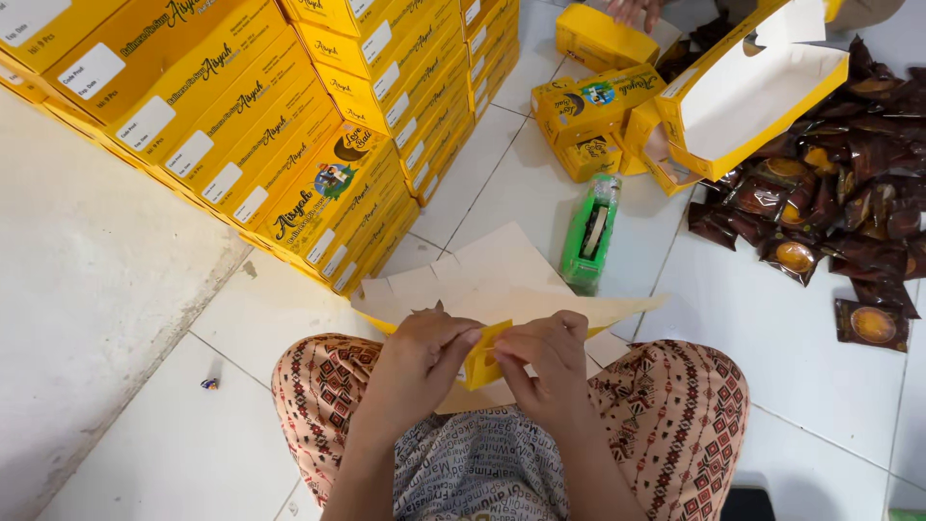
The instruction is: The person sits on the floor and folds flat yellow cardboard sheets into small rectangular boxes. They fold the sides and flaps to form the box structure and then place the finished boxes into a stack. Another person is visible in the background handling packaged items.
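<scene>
A flat, unfolded cardboard box blank (502, 285), yellow outside and pale inside, rests across my lap above patterned trousers. My left hand (420, 362) and my right hand (550, 362) both pinch a yellow flap (482, 352) at the blank's near edge, fingers closed on it and nearly touching each other. The rest of the blank spreads away from me over the white tiled floor.
Tall stacks of closed yellow boxes (289, 116) stand at upper left. A green tape dispenser (590, 233) lies ahead. An open yellow box (752, 96), small yellow boxes (593, 101) and several dark wrapped snacks (849, 174) lie at right. Another person's hand (632, 10) shows at top.
</scene>
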